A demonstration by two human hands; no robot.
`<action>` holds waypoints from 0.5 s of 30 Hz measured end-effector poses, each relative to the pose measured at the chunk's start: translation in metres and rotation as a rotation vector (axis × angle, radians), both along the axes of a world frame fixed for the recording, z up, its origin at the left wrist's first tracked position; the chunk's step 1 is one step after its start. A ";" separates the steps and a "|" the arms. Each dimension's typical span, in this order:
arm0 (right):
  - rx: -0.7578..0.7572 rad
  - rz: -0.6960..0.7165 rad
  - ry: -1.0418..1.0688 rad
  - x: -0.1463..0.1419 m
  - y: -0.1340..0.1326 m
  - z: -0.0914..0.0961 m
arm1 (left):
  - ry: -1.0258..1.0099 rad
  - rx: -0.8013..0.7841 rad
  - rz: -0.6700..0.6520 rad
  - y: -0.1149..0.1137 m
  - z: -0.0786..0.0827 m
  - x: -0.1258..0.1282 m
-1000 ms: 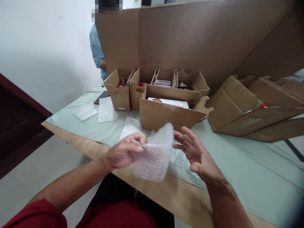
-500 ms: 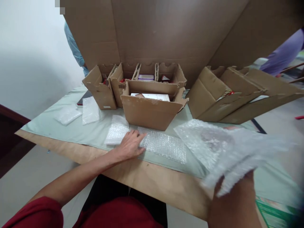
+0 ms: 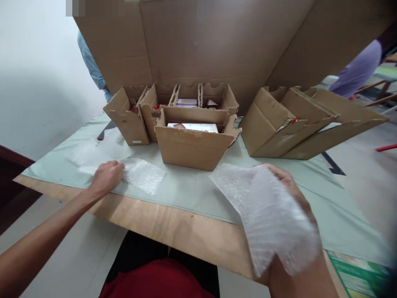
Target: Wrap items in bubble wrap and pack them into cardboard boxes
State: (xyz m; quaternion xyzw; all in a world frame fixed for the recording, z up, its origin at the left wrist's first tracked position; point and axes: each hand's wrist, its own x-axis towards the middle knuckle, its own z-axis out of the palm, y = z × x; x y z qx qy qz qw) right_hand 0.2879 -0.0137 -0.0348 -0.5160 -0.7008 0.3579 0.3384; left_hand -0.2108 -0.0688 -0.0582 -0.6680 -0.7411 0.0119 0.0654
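On the left part of the cloth, my left hand (image 3: 108,176) is closed, its fingers curled at the edge of a clear strip of bubble wrap (image 3: 145,177) that lies flat to its right. More bubble wrap pieces (image 3: 96,153) lie bunched just beyond that hand. At the right, my right hand (image 3: 290,184) grips a larger bubble wrap sheet (image 3: 266,211), raised above the table's front edge. That sheet hides most of the palm and some of the fingers.
An open cardboard box (image 3: 189,149) with white contents stands centrally before a row of cardboard bins (image 3: 133,124). Slanted cardboard bins (image 3: 266,120) stand right. Behind rises a large cardboard panel (image 3: 211,45). A green printed sheet (image 3: 350,271) lies front right; another person's sleeve (image 3: 89,60) shows left.
My left hand has moved left, and the bubble wrap strip has shifted left with it, against the other pieces. My right hand has turned its sheet, which now hangs more spread out.
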 end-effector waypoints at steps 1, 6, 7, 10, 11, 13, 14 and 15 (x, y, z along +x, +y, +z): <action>-0.046 0.017 0.020 -0.005 0.000 0.005 | 0.012 0.015 0.036 0.000 0.002 -0.014; 0.002 0.016 -0.234 -0.038 -0.006 0.027 | 0.016 0.147 0.102 -0.010 0.012 -0.033; 0.045 -0.019 -0.310 -0.045 -0.009 0.029 | -0.027 0.208 0.064 -0.013 0.013 -0.025; 0.080 -0.039 -0.401 -0.059 -0.017 0.030 | -0.316 0.310 -0.148 -0.020 0.014 0.020; 0.076 -0.033 -0.383 -0.059 -0.019 0.029 | -0.425 0.259 -0.201 -0.020 0.013 0.037; 0.075 -0.082 -0.327 -0.051 -0.020 0.026 | -0.579 0.132 -0.250 -0.018 0.010 0.071; 0.077 -0.129 -0.311 -0.044 -0.019 0.023 | -0.627 0.080 -0.258 -0.015 0.008 0.086; 0.075 -0.161 -0.304 -0.036 -0.018 0.020 | -0.660 0.046 -0.266 -0.012 0.006 0.098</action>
